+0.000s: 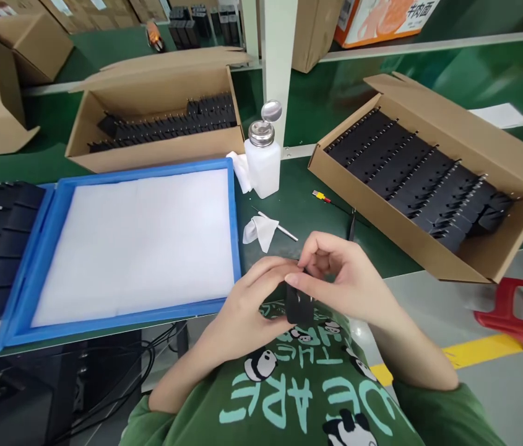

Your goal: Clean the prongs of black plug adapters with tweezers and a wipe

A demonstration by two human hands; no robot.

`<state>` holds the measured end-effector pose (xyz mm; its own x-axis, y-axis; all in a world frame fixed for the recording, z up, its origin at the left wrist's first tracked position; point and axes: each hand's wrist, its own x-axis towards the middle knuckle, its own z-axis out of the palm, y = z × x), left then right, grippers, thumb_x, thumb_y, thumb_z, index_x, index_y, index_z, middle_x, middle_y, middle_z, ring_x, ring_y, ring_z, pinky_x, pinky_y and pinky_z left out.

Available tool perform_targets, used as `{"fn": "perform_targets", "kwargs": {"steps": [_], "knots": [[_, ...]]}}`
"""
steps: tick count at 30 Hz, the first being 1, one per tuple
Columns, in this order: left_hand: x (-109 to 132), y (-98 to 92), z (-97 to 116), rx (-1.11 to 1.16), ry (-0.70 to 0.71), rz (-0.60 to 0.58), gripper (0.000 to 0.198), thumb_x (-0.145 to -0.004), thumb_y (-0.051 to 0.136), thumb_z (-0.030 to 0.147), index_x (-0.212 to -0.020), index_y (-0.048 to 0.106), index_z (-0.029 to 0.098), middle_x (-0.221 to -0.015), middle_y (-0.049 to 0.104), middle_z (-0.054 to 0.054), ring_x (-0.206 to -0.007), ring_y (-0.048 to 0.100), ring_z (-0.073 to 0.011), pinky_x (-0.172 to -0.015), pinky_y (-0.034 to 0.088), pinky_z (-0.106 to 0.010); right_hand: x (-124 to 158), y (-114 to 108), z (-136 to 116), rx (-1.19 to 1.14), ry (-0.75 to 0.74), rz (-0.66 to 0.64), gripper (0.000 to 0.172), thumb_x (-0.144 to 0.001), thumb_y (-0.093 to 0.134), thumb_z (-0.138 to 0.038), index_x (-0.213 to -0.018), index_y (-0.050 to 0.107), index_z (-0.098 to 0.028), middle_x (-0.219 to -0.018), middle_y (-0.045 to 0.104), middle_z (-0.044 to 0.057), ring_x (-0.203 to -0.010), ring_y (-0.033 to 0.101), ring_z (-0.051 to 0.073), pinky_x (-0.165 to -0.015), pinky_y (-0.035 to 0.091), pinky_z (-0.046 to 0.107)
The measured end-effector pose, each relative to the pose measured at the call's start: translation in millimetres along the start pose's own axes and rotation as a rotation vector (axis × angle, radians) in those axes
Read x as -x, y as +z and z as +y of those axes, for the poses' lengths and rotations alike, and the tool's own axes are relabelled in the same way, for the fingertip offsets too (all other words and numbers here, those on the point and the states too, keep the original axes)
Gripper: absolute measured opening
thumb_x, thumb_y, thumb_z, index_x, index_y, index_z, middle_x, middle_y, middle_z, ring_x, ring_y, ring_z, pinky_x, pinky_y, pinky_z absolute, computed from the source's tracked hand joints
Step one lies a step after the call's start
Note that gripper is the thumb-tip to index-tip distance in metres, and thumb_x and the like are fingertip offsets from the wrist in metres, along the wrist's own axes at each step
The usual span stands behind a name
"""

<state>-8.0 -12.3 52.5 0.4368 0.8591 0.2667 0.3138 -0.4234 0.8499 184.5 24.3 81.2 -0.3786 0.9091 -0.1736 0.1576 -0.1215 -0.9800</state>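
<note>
Fingers of both hands pinch one small black part (299,305), held over the lap just off the bench edge. Left hand (247,303) cups it from below w/ thumb curled in; right hand (349,279) closes on its top edge, thumb and forefinger tips nearly touching. Part looks matte black, flat, roughly rectangular; mostly hidden by fingers, so can't tell detail.

Risk, as I judge it: the part hangs over open floor, not the bench, so a slip from that fingertip grip means a drop. Bare skin could also smudge it.

Farther out: crumpled wipe (260,230) and thin stick (284,230) on the green bench (302,198), close enough to snag. Left, blue tray (59,198) w/ white foam liner. Behind, white dispenser bottle (262,162), lid flipped open; a knock could spill it. Right, cardboard box (497,161) of racked black parts; another box (150,139) at the back.
</note>
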Motion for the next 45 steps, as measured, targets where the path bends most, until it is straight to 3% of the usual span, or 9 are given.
{"fn": "perform_targets", "kwargs": {"steps": [2, 5, 9, 23, 28, 36, 40, 42, 45], "knots": [[2.2, -2.5, 0.4, 0.04, -0.014, 0.008, 0.051, -0.08, 0.075, 0.011, -0.125, 0.057, 0.026, -0.119, 0.062, -0.004, -0.109, 0.063, -0.0171, -0.094, 0.055, -0.026, -5.0, -3.3, -3.9, -0.102, 0.038, -0.082, 0.034, -0.073, 0.087, -0.026, -0.075, 0.054, -0.019, -0.054, 0.051, -0.009, -0.047, 0.047, 0.005, -0.044, 0.036, 0.016], [5.0, -5.9, -0.2, 0.096, -0.077, 0.025, 0.059, -0.077, 0.079, 0.013, -0.13, 0.056, 0.028, -0.121, 0.062, -0.005, -0.111, 0.062, -0.0183, -0.093, 0.056, -0.027, -6.1, -9.6, -5.4, -0.301, 0.067, -0.188, 0.029, -0.077, 0.083, -0.023, -0.077, 0.055, -0.018, -0.059, 0.065, -0.004, -0.05, 0.061, 0.009, -0.049, 0.049, 0.017], [5.0, -9.4, -0.1, 0.104, -0.101, 0.054, 0.06, -0.079, 0.08, 0.018, -0.133, 0.056, 0.03, -0.123, 0.063, -0.005, -0.114, 0.061, -0.0199, -0.092, 0.056, -0.028, -6.5, -13.6, -1.9, -0.405, 0.054, -0.161, 0.026, -0.078, 0.083, -0.02, -0.079, 0.057, -0.018, -0.061, 0.07, -0.001, -0.054, 0.069, 0.012, -0.054, 0.057, 0.019], [-4.0, -13.0, 5.1, -0.019, -0.018, 0.001, 0.048, -0.085, 0.074, 0.016, -0.129, 0.055, 0.026, -0.121, 0.063, -0.006, -0.111, 0.062, -0.0181, -0.094, 0.054, -0.027, -18.3, -6.1, -14.4, -0.168, 0.085, -0.216, 0.024, -0.07, 0.07, -0.01, -0.068, 0.048, -0.02, -0.049, 0.048, -0.009, -0.042, 0.049, 0.006, -0.04, 0.035, 0.015], [-2.5, -12.6, -0.7, 0.017, -0.043, -0.03, 0.05, -0.084, 0.075, 0.018, -0.129, 0.056, 0.027, -0.122, 0.062, -0.007, -0.111, 0.063, -0.019, -0.094, 0.055, -0.027, -14.9, -6.7, -11.0, -0.2, 0.137, -0.225, 0.016, -0.069, 0.064, -0.008, -0.072, 0.052, -0.019, -0.054, 0.057, -0.007, -0.047, 0.06, 0.009, -0.045, 0.047, 0.017], [-2.1, -13.5, 1.4, 0.003, -0.03, -0.029, 0.047, -0.085, 0.074, 0.021, -0.128, 0.057, 0.027, -0.119, 0.065, -0.008, -0.107, 0.065, -0.0221, -0.09, 0.057, -0.032, -15.4, -1.0, -11.5, -0.217, 0.149, -0.222, 0.02, -0.07, 0.07, -0.011, -0.07, 0.051, -0.019, -0.049, 0.053, -0.008, -0.043, 0.058, 0.009, -0.042, 0.043, 0.015], [-1.5, -13.4, -2.8, 0.07, -0.057, -0.057, 0.059, -0.076, 0.078, 0.015, -0.129, 0.057, 0.028, -0.123, 0.063, -0.007, -0.11, 0.063, -0.0224, -0.093, 0.055, -0.031, -12.0, -9.0, -8.4, -0.199, 0.084, -0.26, 0.02, -0.077, 0.071, -0.02, -0.074, 0.051, -0.019, -0.052, 0.057, -0.005, -0.044, 0.059, 0.01, -0.043, 0.046, 0.017], [-0.3, -12.9, -7.2, 0.186, -0.102, -0.021, 0.063, -0.069, 0.078, 0.014, -0.127, 0.059, 0.029, -0.122, 0.062, -0.006, -0.11, 0.062, -0.0237, -0.09, 0.055, -0.031, -6.8, -26.1, 3.5, -0.062, -0.029, -0.138, 0.014, -0.089, 0.062, -0.032, -0.089, 0.056, -0.019, -0.061, 0.064, -0.001, -0.052, 0.066, 0.014, -0.049, 0.054, 0.023], [0.8, -12.4, -13.0, 0.397, -0.158, 0.105, 0.057, -0.076, 0.072, 0.022, -0.131, 0.059, 0.029, -0.127, 0.061, -0.008, -0.114, 0.061, -0.0259, -0.092, 0.055, -0.035, 3.0, -62.3, 36.2, 0.367, -0.146, 0.351, 0.026, -0.099, 0.043, -0.032, -0.117, 0.058, -0.019, -0.088, 0.069, 0.007, -0.072, 0.07, 0.018, -0.067, 0.061, 0.032]]}}
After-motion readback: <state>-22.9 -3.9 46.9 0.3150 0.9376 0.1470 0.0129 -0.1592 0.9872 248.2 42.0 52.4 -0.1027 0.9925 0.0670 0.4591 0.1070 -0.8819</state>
